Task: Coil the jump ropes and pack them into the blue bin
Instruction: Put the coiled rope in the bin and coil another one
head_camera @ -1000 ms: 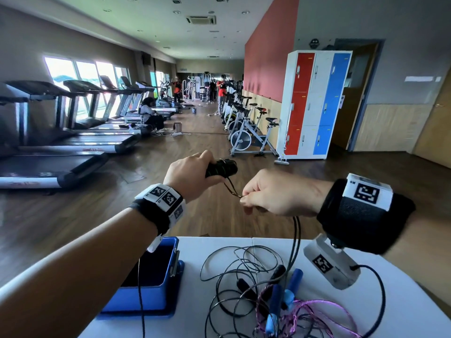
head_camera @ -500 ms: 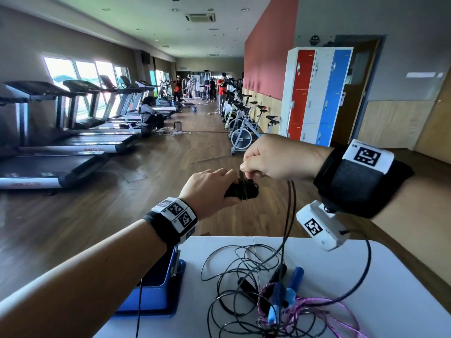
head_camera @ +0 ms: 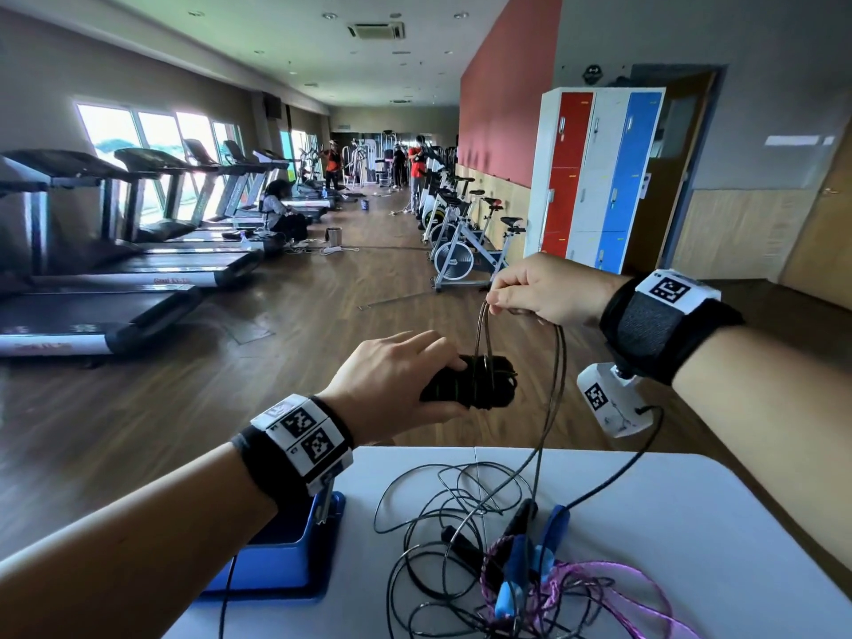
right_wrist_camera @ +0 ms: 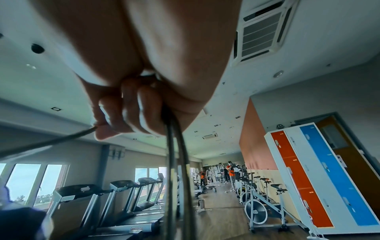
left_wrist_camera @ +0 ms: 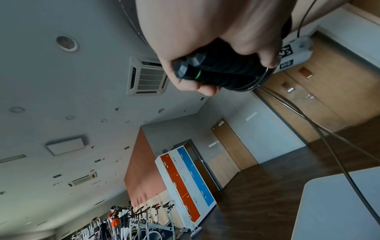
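My left hand (head_camera: 405, 375) grips two black jump rope handles (head_camera: 470, 385) held side by side, one with a green ring (left_wrist_camera: 197, 75), in the air beyond the table. Turns of thin black cord (head_camera: 484, 343) wrap around them. My right hand (head_camera: 539, 290) is higher and to the right, pinching that cord (right_wrist_camera: 174, 146), which hangs down to the tangle on the white table (head_camera: 691, 523). The blue bin (head_camera: 286, 564) sits at the table's left, partly hidden by my left forearm. More ropes lie in a heap: black cords (head_camera: 442, 509), blue handles (head_camera: 516, 574) and a purple rope (head_camera: 613, 592).
Treadmills (head_camera: 115, 279) line the left side of the gym and exercise bikes (head_camera: 465, 251) the right. Red, white and blue lockers (head_camera: 599, 177) stand by the wall. People stand far down the hall (head_camera: 417, 168). Wooden floor surrounds the table.
My right hand has swung from beside the handles up and over to the right, carrying the cord around them. My left hand has dropped lower and moved right with the handles.
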Motion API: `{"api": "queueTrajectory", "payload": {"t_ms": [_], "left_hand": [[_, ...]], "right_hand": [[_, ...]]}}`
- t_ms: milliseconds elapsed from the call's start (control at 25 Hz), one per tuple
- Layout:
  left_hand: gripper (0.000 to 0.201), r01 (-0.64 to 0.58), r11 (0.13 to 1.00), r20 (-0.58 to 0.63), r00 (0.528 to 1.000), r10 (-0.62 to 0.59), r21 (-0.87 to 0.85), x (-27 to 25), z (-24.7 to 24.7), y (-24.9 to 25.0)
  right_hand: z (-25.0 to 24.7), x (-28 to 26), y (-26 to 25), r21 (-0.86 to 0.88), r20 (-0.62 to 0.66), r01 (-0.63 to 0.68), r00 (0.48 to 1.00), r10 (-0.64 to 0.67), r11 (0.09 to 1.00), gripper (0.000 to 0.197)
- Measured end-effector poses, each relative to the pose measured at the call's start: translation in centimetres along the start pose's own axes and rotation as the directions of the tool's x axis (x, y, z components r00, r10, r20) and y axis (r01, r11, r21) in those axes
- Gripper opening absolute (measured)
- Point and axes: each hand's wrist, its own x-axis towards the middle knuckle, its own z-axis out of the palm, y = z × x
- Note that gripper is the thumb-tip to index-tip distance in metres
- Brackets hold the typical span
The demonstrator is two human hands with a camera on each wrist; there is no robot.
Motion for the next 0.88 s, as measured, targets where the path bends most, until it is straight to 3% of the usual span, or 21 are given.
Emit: {"api": "queueTrajectory", "payload": {"t_ms": [120, 200, 280, 360, 520, 600, 880], "left_hand": [[0.049, 0.046, 0.996, 0.091, 0.994, -0.052, 0.07, -0.6, 0.4, -0.7], [0.05, 0.152, 0.98, 0.147, 0.974, -0.171, 0.127, -1.0, 1.0, -1.3], [0.048, 0.273, 0.947, 0.161, 0.94, -0.3, 0.172, -1.1, 1.2, -2.2], [0.048, 0.321, 0.928, 0.136, 0.927, -0.349, 0.189, -0.9, 0.9, -3.1], [0.051, 0.328, 0.937, 0.054, 0.94, -0.336, 0.12, -0.1, -0.7, -4.0], [0.052, 0.321, 0.941, 0.033, 0.945, -0.325, 0.105, 0.9, -1.8, -3.8], [0.047, 0.277, 0.959, -0.017, 0.96, -0.278, -0.056, 3.7, -3.8, -1.3]], "right_hand": [[0.2, -0.5, -0.6, 0.247, 0.01, -0.093, 0.996, 0.094, 0.965, 0.032], [0.7, -1.3, -2.0, 0.35, 0.063, -0.141, 0.99, 0.127, 0.926, 0.04], [2.1, -2.5, -3.2, 0.273, 0.082, -0.101, 0.993, 0.081, 0.957, 0.051], [4.4, -3.9, -3.5, 0.254, 0.11, -0.077, 0.993, 0.05, 0.964, 0.053], [9.1, -6.8, -0.7, 0.467, 0.32, -0.3, 0.934, 0.157, 0.832, 0.026], [11.1, -7.6, 0.7, 0.523, 0.366, -0.332, 0.919, 0.145, 0.785, 0.013], [16.8, -6.7, 2.3, 0.588, 0.184, -0.251, 0.967, 0.175, 0.769, 0.026]]}}
